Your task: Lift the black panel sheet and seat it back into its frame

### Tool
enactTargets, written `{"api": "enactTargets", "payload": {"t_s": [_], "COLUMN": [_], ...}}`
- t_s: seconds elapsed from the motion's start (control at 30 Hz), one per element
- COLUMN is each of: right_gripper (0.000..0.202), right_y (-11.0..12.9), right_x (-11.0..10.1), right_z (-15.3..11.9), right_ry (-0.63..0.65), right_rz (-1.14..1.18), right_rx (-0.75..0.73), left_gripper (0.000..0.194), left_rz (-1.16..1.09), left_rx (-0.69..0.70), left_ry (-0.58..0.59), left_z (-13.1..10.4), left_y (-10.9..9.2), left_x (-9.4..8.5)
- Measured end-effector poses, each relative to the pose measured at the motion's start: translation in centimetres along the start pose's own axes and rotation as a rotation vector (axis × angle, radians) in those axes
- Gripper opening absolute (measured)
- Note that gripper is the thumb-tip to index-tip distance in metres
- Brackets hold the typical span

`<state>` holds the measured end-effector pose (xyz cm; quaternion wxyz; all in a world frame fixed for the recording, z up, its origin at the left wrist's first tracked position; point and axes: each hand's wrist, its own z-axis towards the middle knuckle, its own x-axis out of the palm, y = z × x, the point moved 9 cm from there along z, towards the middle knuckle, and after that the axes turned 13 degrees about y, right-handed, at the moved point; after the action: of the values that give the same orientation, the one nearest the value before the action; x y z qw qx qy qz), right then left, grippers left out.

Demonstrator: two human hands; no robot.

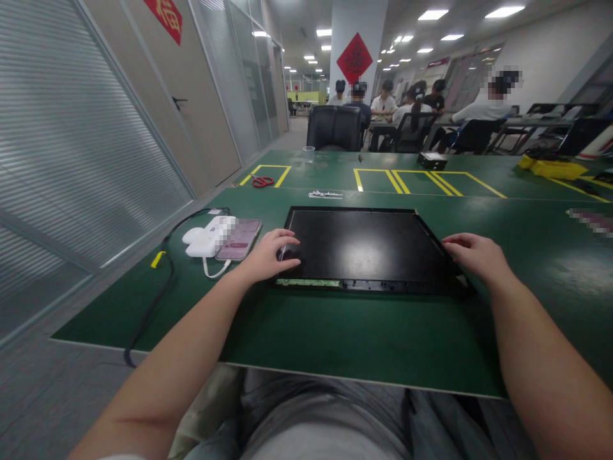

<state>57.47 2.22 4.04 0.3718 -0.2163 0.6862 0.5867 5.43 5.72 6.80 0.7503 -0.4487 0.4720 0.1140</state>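
A black display panel [361, 246] in a thin dark frame lies flat on the green table in front of me. A strip of green circuit board [309, 283] shows along the left part of its near edge. My left hand [274, 257] is at the panel's left edge, with thumb and fingers apart and reaching over its surface. At the right edge, my right hand [474, 252] has its fingers drawn together against the frame; the fingertips are partly hidden.
Left of the panel are a phone [242, 238], a white power bank [218, 233], a white earphone case [198, 243] and a black cable [165, 281]. Red scissors [262, 182], white strips [325, 195], a clear cup [309, 153] and a black box [432, 160] sit farther back. Several people sit beyond.
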Motion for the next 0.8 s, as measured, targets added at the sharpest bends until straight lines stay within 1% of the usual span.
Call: {"api": "enactTargets", "payload": {"t_s": [0.1, 0.2, 0.3, 0.4, 0.53, 0.8], "right_gripper": [0.02, 0.022, 0.023, 0.023, 0.022, 0.021], "right_y": [0.2, 0.5, 0.7, 0.8, 1.6, 2.3], "right_x": [-0.3, 0.1, 0.5, 0.7, 0.7, 0.9], "right_z": [-0.2, -0.1, 0.1, -0.1, -0.5, -1.1], "right_ry": [-0.031, -0.01, 0.011, 0.039, 0.038, 0.043], "right_rz": [-0.105, -0.13, -0.136, -0.145, -0.161, -0.168], "right_rx": [0.074, 0.059, 0.031, 0.049, 0.068, 0.075], "left_gripper": [0.044, 0.047, 0.049, 0.049, 0.049, 0.048], "left_rz": [0.058, 0.119, 0.148, 0.151, 0.146, 0.126], "left_rx": [0.053, 0.075, 0.085, 0.097, 0.101, 0.114], "left_ry": [0.144, 0.217, 0.241, 0.266, 0.301, 0.289], "left_z": [0.1, 0.1, 0.1, -0.1, -0.3, -0.5], "left_y": [-0.5, -0.6, -0.4, -0.5, -0.9, -1.4], "left_x": [1.4, 1.8, 1.7, 1.5, 1.3, 1.0]}}
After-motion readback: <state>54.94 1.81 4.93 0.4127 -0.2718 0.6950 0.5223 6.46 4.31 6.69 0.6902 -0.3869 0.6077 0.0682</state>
